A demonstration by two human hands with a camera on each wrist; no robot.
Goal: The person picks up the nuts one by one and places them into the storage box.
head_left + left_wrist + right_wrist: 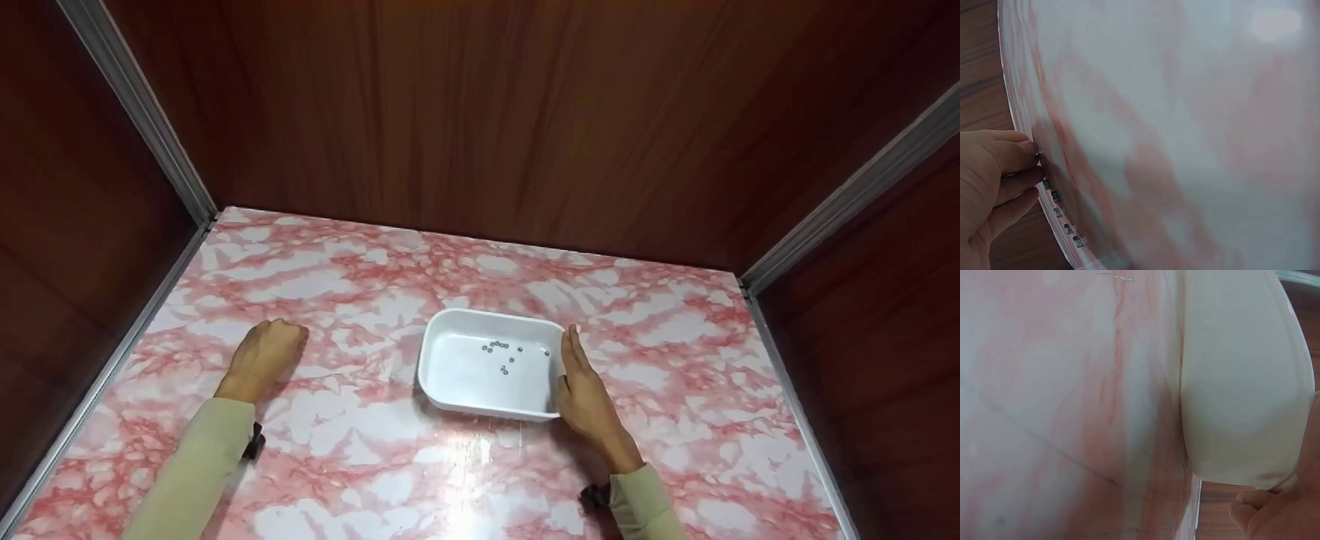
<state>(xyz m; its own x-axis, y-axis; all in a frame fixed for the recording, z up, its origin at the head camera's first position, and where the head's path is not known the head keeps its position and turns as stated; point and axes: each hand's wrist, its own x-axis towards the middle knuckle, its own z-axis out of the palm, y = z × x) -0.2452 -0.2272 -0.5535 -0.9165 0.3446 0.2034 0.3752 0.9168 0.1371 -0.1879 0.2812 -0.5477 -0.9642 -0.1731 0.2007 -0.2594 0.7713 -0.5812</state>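
Note:
My left hand (266,356) is low over the left part of the table, fingers curled. In the left wrist view its fingertips (1028,147) pinch a small metal nut (1039,153) at the tabletop. Several more nuts (1057,212) stand in a line beside these fingers; in the head view the hand hides them. My right hand (589,394) grips the right end of a white rectangular tray (491,411), its fingers lying along the end wall and its thumb at the rim. Several small nuts (500,345) lie scattered inside the tray, mostly toward its right half.
The red and white marbled table (345,465) is enclosed by a dark wood panel (480,127) at the back and panels on both sides. Grey metal strips (150,112) run along the corners. Light glares off the tabletop in front of the tray.

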